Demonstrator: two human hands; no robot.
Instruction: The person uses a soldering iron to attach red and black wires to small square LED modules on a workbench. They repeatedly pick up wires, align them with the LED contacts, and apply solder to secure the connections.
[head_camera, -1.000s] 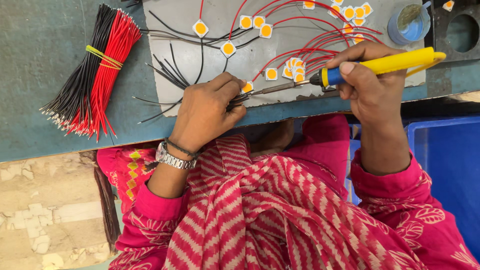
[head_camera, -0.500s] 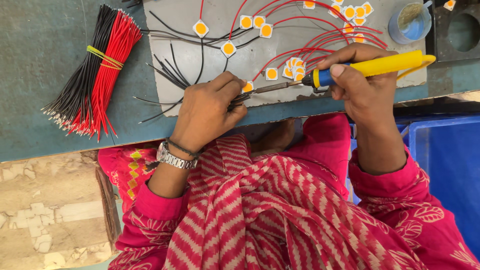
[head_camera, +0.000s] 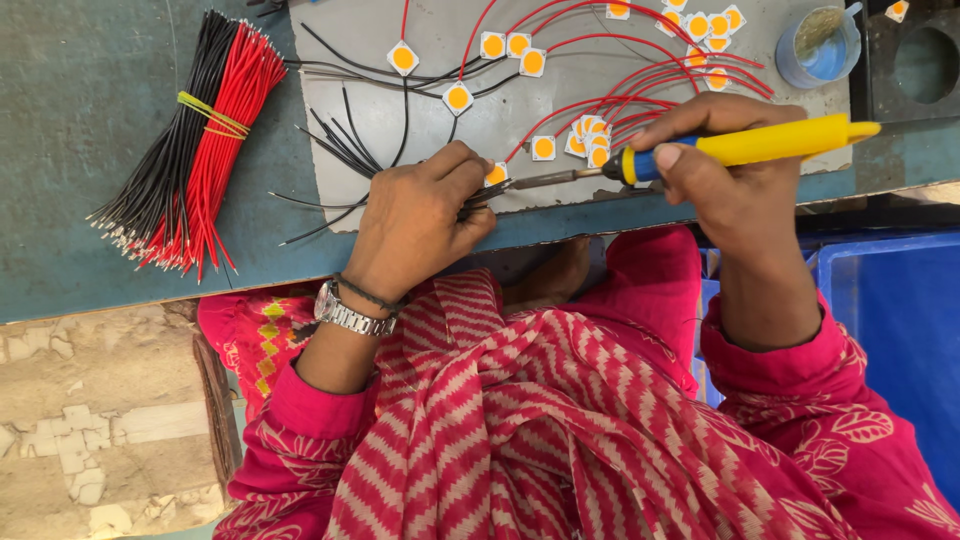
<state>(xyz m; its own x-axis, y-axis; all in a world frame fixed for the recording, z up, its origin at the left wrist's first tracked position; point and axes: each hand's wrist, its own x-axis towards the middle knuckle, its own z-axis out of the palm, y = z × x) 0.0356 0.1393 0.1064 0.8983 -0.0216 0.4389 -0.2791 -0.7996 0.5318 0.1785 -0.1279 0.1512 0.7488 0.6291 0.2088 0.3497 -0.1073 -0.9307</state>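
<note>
A small square white chip with a round orange centre (head_camera: 496, 174) lies near the front edge of a grey work mat (head_camera: 520, 100), and it is the piece both hands meet at. The left hand (head_camera: 418, 222) rests on the mat with its fingers curled together over the chip, pinching it along with the ends of a few thin black wires (head_camera: 350, 150); the fingertips cover most of the chip, so whether a wire already touches it is hard to tell. The metal tip of a soldering iron (head_camera: 730, 150) with a yellow handle and blue collar reaches the chip from the right. The right hand (head_camera: 735, 180) is wrapped firmly round that handle, thumb along the blue collar and fingers closed over the yellow grip.

Just beside the tip sits a small cluster of the same orange-centred chips (head_camera: 588, 140), each trailing a red wire (head_camera: 600, 45) that arcs up across the mat. More chips lie spread along the mat's far side. A blue round pot (head_camera: 818, 45) stands at the mat's upper right corner. Well to the left, on the teal table (head_camera: 90, 100), lies a bundle of black and red wires (head_camera: 195, 150) tied with a yellow band. A blue bin (head_camera: 900, 320) sits beside the person's right arm, below the table edge.
</note>
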